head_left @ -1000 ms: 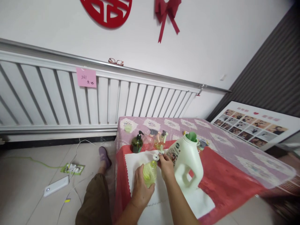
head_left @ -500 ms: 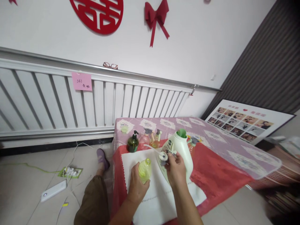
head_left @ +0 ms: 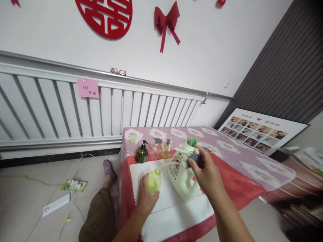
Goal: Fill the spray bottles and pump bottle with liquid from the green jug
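Note:
My left hand (head_left: 146,198) is wrapped round a yellow-green spray bottle (head_left: 154,180), whose neck is uncapped. In my right hand (head_left: 207,170) is a grey spray head (head_left: 194,161), its thin clear tube reaching left toward the bottle's mouth. Whether the tube's tip is inside the mouth I cannot tell. A large pale green detergent jug (head_left: 183,183) stands behind and below my right hand, its green mouth uncapped. Behind the white cloth (head_left: 174,215) are a dark green pump bottle (head_left: 142,153), a pink spray bottle (head_left: 154,151) and a small amber-yellow spray bottle (head_left: 165,152).
The table has a purple patterned cover (head_left: 227,146) with a red cloth (head_left: 234,174) on it. A small yellow-green cup (head_left: 132,137) stands at its back left corner. Behind is a white radiator (head_left: 106,111). A power strip (head_left: 74,185) and white power bank (head_left: 56,204) lie on the floor.
My right hand has turned the spray head and moved it rightward, in front of the jug. Its tube now points left toward the bottle's mouth. My left hand keeps its hold.

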Motion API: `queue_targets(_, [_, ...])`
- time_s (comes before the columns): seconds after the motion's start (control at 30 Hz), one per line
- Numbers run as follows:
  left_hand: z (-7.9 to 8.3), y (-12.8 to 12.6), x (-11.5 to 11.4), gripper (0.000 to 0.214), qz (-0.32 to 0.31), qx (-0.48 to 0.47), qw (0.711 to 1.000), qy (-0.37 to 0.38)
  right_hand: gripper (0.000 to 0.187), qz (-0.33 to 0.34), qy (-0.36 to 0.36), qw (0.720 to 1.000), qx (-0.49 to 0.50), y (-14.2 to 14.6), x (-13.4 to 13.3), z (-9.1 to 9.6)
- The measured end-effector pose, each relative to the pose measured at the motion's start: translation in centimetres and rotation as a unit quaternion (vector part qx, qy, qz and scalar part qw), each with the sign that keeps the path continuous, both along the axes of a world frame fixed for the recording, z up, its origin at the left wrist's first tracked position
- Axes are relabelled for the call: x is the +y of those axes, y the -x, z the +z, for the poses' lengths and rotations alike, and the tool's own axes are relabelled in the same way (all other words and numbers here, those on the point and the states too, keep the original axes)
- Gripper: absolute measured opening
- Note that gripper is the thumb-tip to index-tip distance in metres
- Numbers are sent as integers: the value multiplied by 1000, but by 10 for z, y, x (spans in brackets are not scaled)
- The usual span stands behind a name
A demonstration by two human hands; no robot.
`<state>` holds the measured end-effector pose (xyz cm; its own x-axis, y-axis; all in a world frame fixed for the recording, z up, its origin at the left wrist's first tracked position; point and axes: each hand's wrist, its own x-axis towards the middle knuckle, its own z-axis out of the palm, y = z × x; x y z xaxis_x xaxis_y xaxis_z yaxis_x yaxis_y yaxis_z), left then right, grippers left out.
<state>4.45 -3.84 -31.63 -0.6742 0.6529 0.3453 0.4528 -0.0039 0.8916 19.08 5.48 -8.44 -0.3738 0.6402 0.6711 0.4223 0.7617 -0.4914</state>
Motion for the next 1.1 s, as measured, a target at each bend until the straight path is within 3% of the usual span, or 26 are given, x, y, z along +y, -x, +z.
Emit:
queue_targets(0.23, [-2, 1, 2, 80, -3, -3, 1000, 0, 46, 109, -35, 986, -124, 24, 0, -1])
queue_targets(0.47, [-4, 1, 2, 84, -3, -15, 1000, -10, 58, 193, 76, 947, -246, 65, -6, -23])
queue_targets(0.63, [-3, 0, 2, 83, -5, -17, 1000, -10, 53, 202, 93, 942, -250, 81, 6, -42])
queue_targets(1.1, [3, 1, -1, 79, -8, -23, 1000, 2, 38, 237, 133, 945, -183, 93, 12, -60])
